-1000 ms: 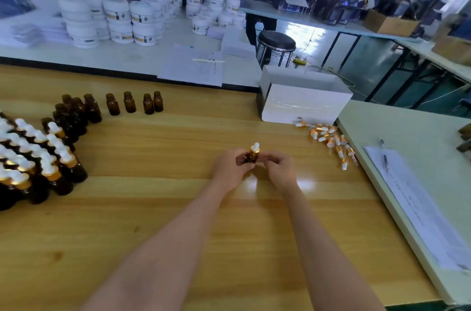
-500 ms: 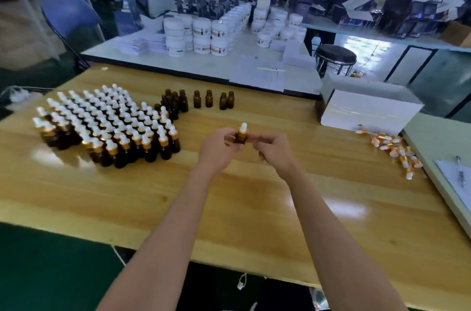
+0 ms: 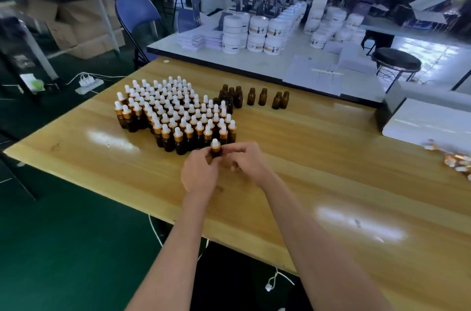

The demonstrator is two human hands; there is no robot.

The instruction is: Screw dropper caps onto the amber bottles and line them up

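My left hand (image 3: 200, 174) grips a small amber bottle (image 3: 216, 151) with a gold-collared white dropper cap. My right hand (image 3: 248, 162) pinches the same bottle from the right side. The bottle stands upright just in front of the near edge of a large block of capped amber bottles (image 3: 175, 113) on the wooden table (image 3: 318, 157). Several uncapped amber bottles (image 3: 257, 97) stand behind the block. Loose dropper caps (image 3: 456, 159) lie at the far right edge.
A white box (image 3: 428, 120) sits at the table's right rear. Behind is a white table (image 3: 257, 60) with stacked white jars (image 3: 257, 32) and papers. A person sits beyond it. A black stool (image 3: 396, 60), a blue chair (image 3: 137, 17) and floor cables are nearby.
My head has turned left, bringing the whole block of capped bottles into view. Both hands have carried the capped bottle left, up against the near edge of the block.
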